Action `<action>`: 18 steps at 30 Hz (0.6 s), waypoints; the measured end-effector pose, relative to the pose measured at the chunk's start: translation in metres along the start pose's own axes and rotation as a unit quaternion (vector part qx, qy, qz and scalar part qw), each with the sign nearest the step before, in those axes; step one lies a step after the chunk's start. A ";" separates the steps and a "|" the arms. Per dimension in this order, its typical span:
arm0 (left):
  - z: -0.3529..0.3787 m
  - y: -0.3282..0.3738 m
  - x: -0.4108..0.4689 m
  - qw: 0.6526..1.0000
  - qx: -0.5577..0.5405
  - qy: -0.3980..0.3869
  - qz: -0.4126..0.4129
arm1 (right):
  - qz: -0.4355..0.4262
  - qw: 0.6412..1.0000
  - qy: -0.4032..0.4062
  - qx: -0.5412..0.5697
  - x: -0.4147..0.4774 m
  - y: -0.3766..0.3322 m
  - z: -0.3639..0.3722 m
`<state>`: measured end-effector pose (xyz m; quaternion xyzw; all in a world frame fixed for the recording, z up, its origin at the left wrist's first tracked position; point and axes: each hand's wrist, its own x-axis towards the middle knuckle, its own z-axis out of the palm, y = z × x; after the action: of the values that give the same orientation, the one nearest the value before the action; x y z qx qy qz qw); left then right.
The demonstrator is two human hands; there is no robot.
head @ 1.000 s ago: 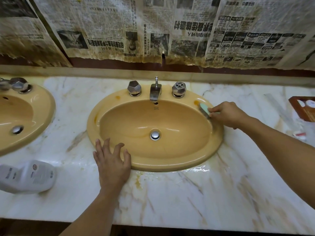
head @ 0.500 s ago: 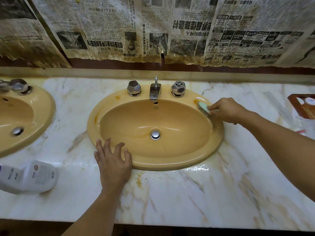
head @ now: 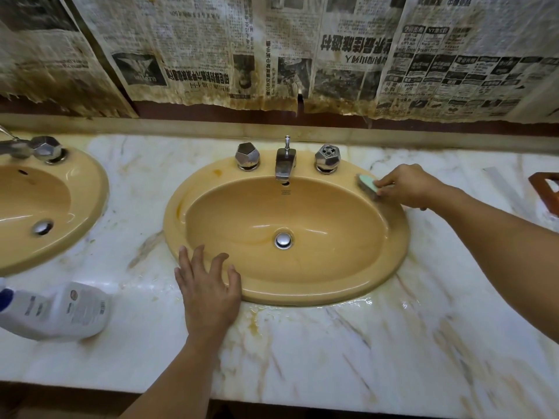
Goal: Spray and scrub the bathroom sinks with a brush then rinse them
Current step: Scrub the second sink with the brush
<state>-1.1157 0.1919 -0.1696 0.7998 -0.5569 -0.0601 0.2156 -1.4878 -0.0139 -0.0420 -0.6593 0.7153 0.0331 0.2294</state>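
Observation:
A yellow oval sink (head: 390,267) sits in the middle of the marble counter, with a chrome tap (head: 285,161) and two faceted knobs at its back rim. My right hand (head: 406,186) grips a small brush with a pale green back (head: 367,183), bristles down on the sink's back right rim. My left hand (head: 208,285) lies flat with spread fingers on the sink's front left rim and the counter. A second yellow sink (head: 87,204) shows at the far left. The white spray bottle (head: 60,309) lies on its side at the left front.
The marble counter (head: 393,352) is wet and stained near the sink's front edge. Stained newspaper (head: 302,55) covers the wall behind. A brown wooden tray (head: 544,189) is cut off at the right edge.
My right hand has slid the brush a little further back along the right rim, towards the right knob. My left hand has stayed in place.

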 end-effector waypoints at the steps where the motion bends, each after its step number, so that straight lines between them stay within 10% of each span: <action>1: 0.000 0.000 0.000 1.000 0.000 0.000 0.000 | 0.003 1.000 0.014 0.012 0.002 0.002 0.002; 18: 0.001 0.001 0.000 1.000 -0.009 0.003 -0.005 | -0.046 0.996 0.051 0.053 0.010 -0.007 0.016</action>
<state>-1.1167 0.1919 -0.1698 0.8007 -0.5520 -0.0633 0.2239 -1.4772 -0.0186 -0.0586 -0.6791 0.6956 -0.0491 0.2291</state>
